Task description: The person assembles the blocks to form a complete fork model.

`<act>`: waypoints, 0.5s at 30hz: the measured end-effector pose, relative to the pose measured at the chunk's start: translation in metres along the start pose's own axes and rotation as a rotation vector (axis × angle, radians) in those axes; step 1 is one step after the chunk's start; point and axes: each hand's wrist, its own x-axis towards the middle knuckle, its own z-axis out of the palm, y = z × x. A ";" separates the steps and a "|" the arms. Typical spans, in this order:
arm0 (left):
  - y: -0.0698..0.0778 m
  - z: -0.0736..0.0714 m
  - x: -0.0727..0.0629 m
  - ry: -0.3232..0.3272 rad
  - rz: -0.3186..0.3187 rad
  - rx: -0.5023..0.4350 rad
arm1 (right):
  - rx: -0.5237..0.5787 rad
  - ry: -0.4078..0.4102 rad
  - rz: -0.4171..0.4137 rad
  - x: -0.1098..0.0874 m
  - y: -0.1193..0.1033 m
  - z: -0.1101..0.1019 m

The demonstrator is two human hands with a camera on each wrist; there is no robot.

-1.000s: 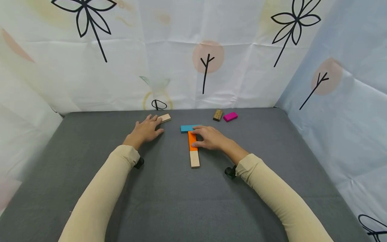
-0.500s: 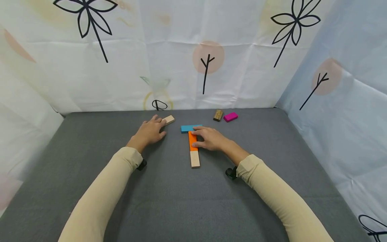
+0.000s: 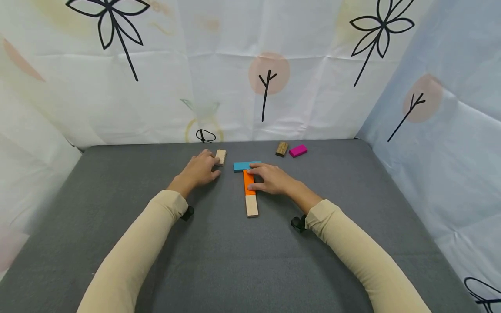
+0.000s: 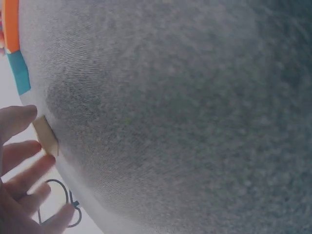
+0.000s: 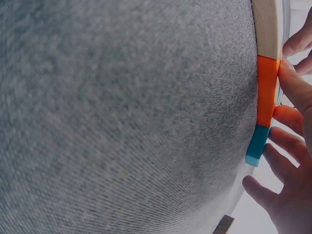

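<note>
A plain wooden block [image 3: 221, 157] lies flat on the grey cloth, its long side pointing away from me. My left hand [image 3: 198, 168] is at its left side, fingers spread; in the left wrist view fingertips [image 4: 46, 160] reach the block's edge. A T shape of blocks lies to the right: a blue block [image 3: 241, 166] across the far end, an orange block [image 3: 248, 182] below it and a second plain wooden block [image 3: 252, 206] nearest me. My right hand [image 3: 272, 179] rests on the T from the right, thumb and index finger on the orange block, other fingers by the blue one.
Near the back edge of the grey-covered table [image 3: 250, 261] lie a dark brown-patterned block [image 3: 282, 148] and a magenta block [image 3: 298, 151]. White printed cloth [image 3: 321, 100] hangs behind and at both sides.
My left hand has moved right, and the plain wooden block beside it has slid right and turned from slanted sideways to pointing away from me. My right hand has stayed on the T.
</note>
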 end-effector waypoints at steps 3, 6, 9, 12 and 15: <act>0.000 -0.001 0.000 0.009 0.032 -0.074 | -0.001 0.001 -0.002 0.001 0.000 0.000; 0.000 -0.001 0.001 0.013 0.070 -0.121 | -0.001 0.000 -0.005 0.001 -0.001 0.000; 0.000 -0.002 0.003 -0.007 0.089 -0.128 | -0.003 -0.003 -0.003 0.001 -0.001 -0.001; 0.001 -0.003 0.006 -0.046 0.091 -0.111 | -0.003 -0.003 0.003 0.001 0.000 -0.001; 0.001 -0.002 0.008 -0.095 0.091 -0.086 | -0.004 0.000 0.003 0.001 0.000 -0.001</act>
